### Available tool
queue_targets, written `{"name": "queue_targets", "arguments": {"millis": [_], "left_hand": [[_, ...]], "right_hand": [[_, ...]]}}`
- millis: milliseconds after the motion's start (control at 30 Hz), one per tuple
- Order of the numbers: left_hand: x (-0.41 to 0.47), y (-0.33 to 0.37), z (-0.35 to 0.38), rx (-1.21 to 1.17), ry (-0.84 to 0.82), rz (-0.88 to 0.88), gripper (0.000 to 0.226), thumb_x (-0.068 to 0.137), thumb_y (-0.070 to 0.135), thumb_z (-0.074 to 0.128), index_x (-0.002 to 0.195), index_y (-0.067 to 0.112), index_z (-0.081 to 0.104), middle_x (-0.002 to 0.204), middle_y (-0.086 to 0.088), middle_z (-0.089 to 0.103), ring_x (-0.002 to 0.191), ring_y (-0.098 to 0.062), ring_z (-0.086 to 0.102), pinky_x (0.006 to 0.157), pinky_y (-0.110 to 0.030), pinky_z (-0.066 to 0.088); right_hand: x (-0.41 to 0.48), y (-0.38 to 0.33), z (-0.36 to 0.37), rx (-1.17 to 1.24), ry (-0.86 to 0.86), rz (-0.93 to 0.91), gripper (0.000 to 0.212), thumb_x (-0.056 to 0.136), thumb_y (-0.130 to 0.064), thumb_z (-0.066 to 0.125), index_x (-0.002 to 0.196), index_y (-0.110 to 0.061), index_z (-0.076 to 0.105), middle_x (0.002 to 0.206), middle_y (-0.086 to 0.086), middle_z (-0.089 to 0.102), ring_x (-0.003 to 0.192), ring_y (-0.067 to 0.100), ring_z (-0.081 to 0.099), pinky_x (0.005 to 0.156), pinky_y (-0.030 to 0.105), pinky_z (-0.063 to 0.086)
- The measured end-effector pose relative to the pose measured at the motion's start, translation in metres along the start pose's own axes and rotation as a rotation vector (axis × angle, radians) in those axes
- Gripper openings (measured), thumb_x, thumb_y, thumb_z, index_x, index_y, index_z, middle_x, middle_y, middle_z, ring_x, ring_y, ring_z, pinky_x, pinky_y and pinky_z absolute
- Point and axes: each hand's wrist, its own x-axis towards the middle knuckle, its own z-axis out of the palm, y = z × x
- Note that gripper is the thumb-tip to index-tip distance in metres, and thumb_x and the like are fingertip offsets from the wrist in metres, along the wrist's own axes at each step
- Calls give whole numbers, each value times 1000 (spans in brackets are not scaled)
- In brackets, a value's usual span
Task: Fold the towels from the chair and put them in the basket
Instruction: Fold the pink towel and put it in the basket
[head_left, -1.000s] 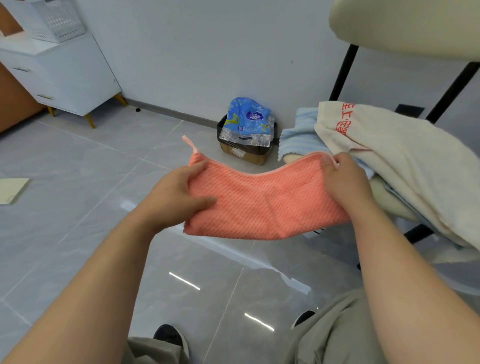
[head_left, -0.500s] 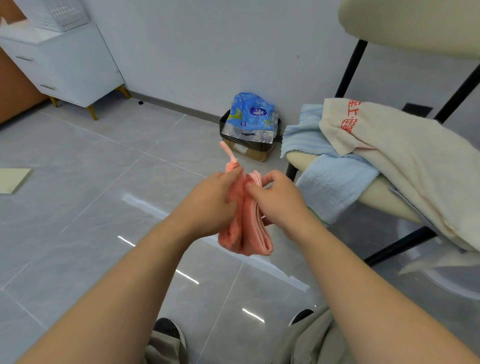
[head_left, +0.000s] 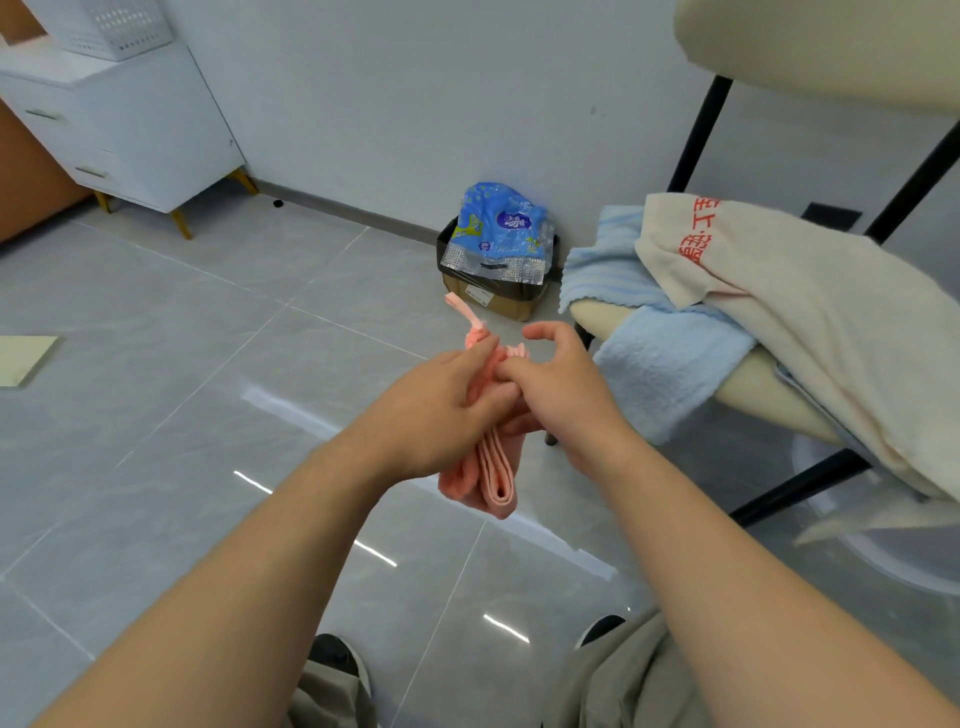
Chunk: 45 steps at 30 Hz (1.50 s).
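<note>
Fingers (head_left: 480, 358) of the left hand (head_left: 436, 415) are curling round the pink towel (head_left: 498, 478), gripping it as a narrow folded bundle that's hanging in the air just in front of the chair (head_left: 758, 387); the right hand (head_left: 566, 400) is pinching the top of it with the thumb and, I think, the lower fingers, while the index finger is sticking up clear of the cloth.

Progress-wise I'm guessing this is early; the pink one is looking pretty much folded but isn't in anything yet; the blue towels (head_left: 665, 374) and a cream towel (head_left: 831, 322) with red lettering are lying unfolded over the seat, so those are waiting.

Containers: a white perforated basket (head_left: 114, 26) is sitting on a white cabinet (head_left: 150, 130) at the far left, well apart from the hands; it's cropped, so I can't tell what's inside; a cardboard box (head_left: 498, 304) by the wall is holding a blue plastic pack (head_left: 498, 228) that's poking out the top.
</note>
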Motion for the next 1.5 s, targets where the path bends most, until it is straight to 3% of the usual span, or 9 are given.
{"name": "queue_targets", "arguments": {"millis": [133,333,567,733,933,1133,1367,1433,1500], "left_hand": [[-2,-5,2,73,-55,47,97,76,56,73,156,30,24,137,6,53,120,-12,52,90,-22,39],[-2,-6,-1,50,-43,47,92,67,16,64,150,35,30,113,7,59,98,-16,59,74,-31,50],[-4,-8,-5,69,-7,10,85,77,12,65,152,31,30,139,4,54,117,-18,56,82,-23,38],[-5,-9,-6,39,-11,-6,93,75,10,66,154,31,22,141,3,53,120,-20,56,91,-30,45],[-2,-12,-5,3,-28,-24,99,76,10,66,157,34,13,139,1,56,114,-21,58,81,-25,39],[-2,-14,-8,34,-74,-47,102,76,17,67,158,30,8,138,4,58,115,-21,58,91,-35,48],[-3,-17,-7,73,-154,-21,100,75,15,64,157,31,10,137,14,58,118,-18,58,92,-34,47],[-4,-19,-7,88,-161,-7,97,74,14,64,155,31,13,133,16,61,114,-17,60,88,-33,47],[-6,-19,-8,104,-135,-4,88,75,15,65,150,29,22,132,14,60,112,-18,60,87,-33,47]], "right_hand": [[2,0,0,-29,-57,-9,51,63,-46,69,112,-45,53,98,5,74,83,21,75,80,45,61],[-4,-12,-4,93,-203,-13,33,88,0,42,113,-20,54,74,18,73,69,36,71,66,41,60],[-2,5,-11,-535,-128,-332,41,80,-15,59,110,-41,47,72,-3,67,66,14,63,67,39,55],[-2,5,-11,-646,-102,-487,38,84,-23,65,117,-37,51,70,-12,54,73,15,57,73,43,53],[3,10,-14,-792,-86,-607,36,83,-31,67,114,-40,51,96,-7,42,87,20,54,76,43,52],[5,9,-16,-768,-53,-776,14,77,-38,63,89,-31,62,105,-9,43,89,14,46,72,44,52],[6,8,-22,-789,-142,-739,20,76,-47,64,86,-32,74,142,-6,54,123,22,48,102,36,39],[7,8,-23,-807,-188,-702,13,77,-39,69,84,-30,74,132,-6,63,124,20,51,105,37,40],[7,8,-22,-828,-182,-679,17,76,-42,65,77,-26,71,98,-8,73,102,18,60,100,38,46]]}}
